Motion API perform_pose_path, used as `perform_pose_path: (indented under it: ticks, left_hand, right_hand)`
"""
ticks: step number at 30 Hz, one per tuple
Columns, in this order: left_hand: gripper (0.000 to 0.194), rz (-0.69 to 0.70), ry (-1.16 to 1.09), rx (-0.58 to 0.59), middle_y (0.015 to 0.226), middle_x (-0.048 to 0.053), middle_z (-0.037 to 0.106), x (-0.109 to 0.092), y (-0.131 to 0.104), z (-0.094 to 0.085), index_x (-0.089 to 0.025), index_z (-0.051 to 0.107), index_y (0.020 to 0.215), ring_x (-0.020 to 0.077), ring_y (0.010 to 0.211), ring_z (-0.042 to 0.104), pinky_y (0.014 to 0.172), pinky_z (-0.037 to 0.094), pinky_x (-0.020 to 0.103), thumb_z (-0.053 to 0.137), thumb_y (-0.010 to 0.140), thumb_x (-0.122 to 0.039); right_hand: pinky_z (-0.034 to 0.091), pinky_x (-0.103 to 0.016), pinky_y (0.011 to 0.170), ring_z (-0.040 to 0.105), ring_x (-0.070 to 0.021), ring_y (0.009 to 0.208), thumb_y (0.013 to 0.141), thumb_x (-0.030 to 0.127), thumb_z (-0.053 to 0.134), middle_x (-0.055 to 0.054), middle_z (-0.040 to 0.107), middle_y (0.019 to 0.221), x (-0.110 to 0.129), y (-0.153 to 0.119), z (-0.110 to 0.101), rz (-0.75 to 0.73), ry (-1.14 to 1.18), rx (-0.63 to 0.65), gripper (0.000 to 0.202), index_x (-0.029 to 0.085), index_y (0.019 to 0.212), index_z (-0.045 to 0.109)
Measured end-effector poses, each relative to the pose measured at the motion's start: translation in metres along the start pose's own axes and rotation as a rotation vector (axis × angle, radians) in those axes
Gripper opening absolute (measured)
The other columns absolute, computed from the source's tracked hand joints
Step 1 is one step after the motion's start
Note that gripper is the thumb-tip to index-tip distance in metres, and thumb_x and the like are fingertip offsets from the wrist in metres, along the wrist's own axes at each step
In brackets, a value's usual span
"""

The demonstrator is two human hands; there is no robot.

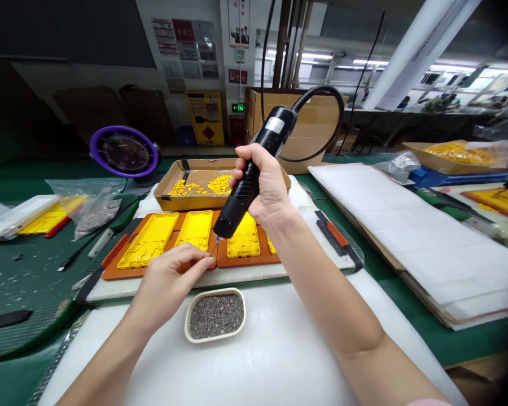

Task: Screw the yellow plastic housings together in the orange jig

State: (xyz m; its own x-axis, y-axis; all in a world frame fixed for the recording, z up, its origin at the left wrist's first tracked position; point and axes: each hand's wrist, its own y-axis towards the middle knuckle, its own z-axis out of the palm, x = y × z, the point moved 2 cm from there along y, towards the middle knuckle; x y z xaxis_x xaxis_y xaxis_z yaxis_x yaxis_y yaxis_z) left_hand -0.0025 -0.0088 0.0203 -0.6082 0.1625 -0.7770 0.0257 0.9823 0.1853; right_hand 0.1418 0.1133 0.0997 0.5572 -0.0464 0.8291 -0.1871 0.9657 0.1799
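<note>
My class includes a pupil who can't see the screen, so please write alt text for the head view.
A right hand grips a black corded screwdriver pointing down, with the left hand close to its thin bit. Yellow plastic shells sit on an orange holder; nearer, a cream tray holds small metal pieces.

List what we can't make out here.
All in the head view:
- Bit tip: at the left hand's fingertips; too small to tell whether a screw is there.
- Driver grip: partly covered by the right hand.
- Label text: too small.
- Fourth yellow case: mostly behind the right hand and forearm.
- Pink sleeve: cut off by the bottom edge.
</note>
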Motion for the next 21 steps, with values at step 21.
perform_pose_path:
  ticks: [21]
  left_hand:
    - [0.018, -0.004, -0.054, 0.04, 0.078, 0.0, 0.064, -0.004, -0.001, 0.002, -0.02, 0.065, 0.074, 0.0145, 0.075, 0.059, 0.07, 0.043, 0.025, 0.06, 0.082, -0.035]
  right_hand:
    - [0.036, -0.021, 0.043, 0.043, -0.0068, 0.045, 0.065, 0.023, 0.064, 0.004, 0.047, 0.053, -0.004, 0.016, -0.024, -0.185, -0.224, -0.042, 0.019, 0.017, 0.057, 0.048]
